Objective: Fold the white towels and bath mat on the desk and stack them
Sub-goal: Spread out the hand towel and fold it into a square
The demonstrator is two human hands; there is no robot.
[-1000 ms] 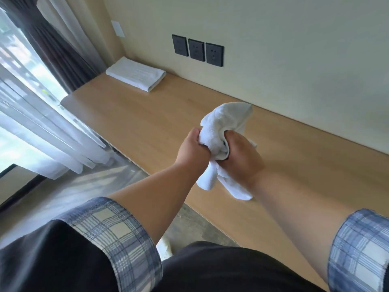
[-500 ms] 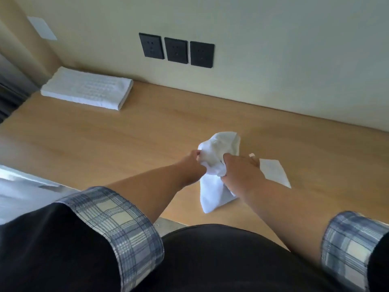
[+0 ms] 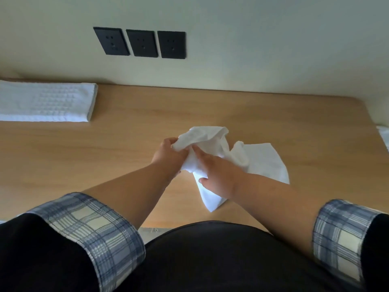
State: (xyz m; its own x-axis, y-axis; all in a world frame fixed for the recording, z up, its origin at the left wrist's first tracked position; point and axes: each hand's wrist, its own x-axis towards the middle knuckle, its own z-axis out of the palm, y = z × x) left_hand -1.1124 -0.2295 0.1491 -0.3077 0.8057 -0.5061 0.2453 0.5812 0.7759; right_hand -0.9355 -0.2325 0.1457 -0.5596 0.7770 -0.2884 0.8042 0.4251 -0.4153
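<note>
A small crumpled white towel (image 3: 259, 161) lies partly on the wooden desk (image 3: 126, 148), bunched up at its left end. My left hand (image 3: 168, 157) grips the bunched part from the left. My right hand (image 3: 216, 173) holds the same cloth from the right, fingers in the folds and thumb on its lower part. One corner of the towel spreads flat to the right, another points toward me. A folded white bath mat (image 3: 46, 102) with a waffle pattern lies at the far left against the wall.
Three black wall sockets (image 3: 141, 44) sit above the desk's back edge. A bit of white fabric (image 3: 384, 138) shows past the desk's right end. The desk's front edge runs close to my body.
The towel has come down from mid-air onto the desk and spread out to the right. My view has swung right, away from the curtains, and the folded mat now sits at the left edge.
</note>
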